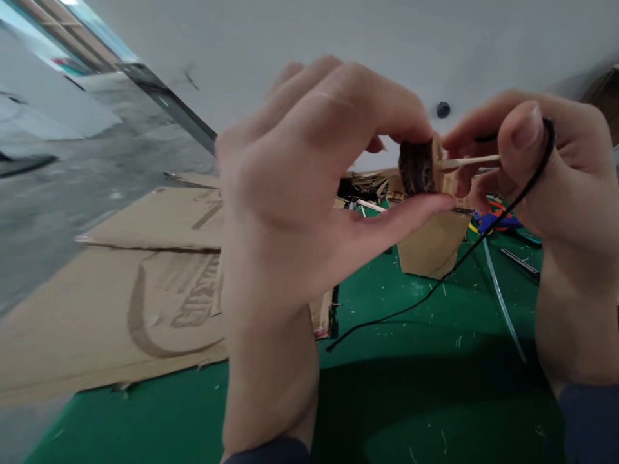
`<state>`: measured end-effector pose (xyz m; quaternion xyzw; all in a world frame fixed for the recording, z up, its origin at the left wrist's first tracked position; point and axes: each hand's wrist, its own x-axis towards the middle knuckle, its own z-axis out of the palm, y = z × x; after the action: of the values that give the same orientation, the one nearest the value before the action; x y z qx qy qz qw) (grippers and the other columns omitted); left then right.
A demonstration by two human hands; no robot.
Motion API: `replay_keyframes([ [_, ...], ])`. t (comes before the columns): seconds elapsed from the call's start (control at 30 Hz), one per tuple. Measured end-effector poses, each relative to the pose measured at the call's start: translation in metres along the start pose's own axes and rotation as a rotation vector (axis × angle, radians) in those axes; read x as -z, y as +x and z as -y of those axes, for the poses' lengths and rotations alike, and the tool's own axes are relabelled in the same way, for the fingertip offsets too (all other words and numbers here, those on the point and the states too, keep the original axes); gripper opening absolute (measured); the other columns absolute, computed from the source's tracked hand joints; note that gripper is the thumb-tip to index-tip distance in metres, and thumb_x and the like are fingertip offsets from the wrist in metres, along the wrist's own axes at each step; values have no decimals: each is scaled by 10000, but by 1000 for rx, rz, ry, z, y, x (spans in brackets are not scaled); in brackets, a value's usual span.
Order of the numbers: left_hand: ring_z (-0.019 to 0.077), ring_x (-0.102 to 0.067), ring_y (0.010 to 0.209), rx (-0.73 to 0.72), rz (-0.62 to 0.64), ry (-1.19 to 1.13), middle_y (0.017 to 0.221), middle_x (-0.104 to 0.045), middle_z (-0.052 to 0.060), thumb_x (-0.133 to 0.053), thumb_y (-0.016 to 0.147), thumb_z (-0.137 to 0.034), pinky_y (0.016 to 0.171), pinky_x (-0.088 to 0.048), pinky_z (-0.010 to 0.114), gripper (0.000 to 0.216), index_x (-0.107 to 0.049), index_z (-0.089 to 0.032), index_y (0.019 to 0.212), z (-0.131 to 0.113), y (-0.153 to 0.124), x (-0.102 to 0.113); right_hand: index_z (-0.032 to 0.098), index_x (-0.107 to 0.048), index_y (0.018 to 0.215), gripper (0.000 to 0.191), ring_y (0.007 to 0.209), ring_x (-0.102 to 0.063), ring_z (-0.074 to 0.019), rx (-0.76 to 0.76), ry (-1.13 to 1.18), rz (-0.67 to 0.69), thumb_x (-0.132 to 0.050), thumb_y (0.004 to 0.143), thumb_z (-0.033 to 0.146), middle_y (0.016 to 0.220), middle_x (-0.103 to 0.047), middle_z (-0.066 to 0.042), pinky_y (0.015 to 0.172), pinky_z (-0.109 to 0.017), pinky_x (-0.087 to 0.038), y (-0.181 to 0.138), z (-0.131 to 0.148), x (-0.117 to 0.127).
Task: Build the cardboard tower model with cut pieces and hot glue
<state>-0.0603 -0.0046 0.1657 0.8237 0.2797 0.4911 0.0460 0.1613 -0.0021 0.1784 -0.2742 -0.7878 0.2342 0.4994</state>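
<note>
My left hand (300,174) pinches a small round disc (416,169) between thumb and index finger. Its rim is dark brown and ridged, and its side facing right is pale. A thin wooden stick (469,162) runs from that pale side to my right hand (546,154), whose thumb and fingers close on it. Whether the stick goes into the disc or only touches it, I cannot tell. Over my right thumb loops a black cord (454,267), its loose end trailing down to the left above the green surface.
Large flattened cardboard (106,309) lies to the left on the green tabletop (411,399). Behind the hands stands a small cardboard piece (430,248). Toward the right are a blue and red tool (500,219), a clear thin strip (503,296) and a dark slim tool (520,263).
</note>
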Motion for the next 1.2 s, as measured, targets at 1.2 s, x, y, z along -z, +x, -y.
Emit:
replay_keyframes([
  [1.2,176,-693,1033,-39,112,144,1093,-730,34,-693,945,-285,925,-567,354,237,-640,-214,1165,35,11,4,333,-711,875,91,696,-711,-202,52,-251,-130,-719,939,269,826,-728,-1,618,-369,-602,4,-10,13],
])
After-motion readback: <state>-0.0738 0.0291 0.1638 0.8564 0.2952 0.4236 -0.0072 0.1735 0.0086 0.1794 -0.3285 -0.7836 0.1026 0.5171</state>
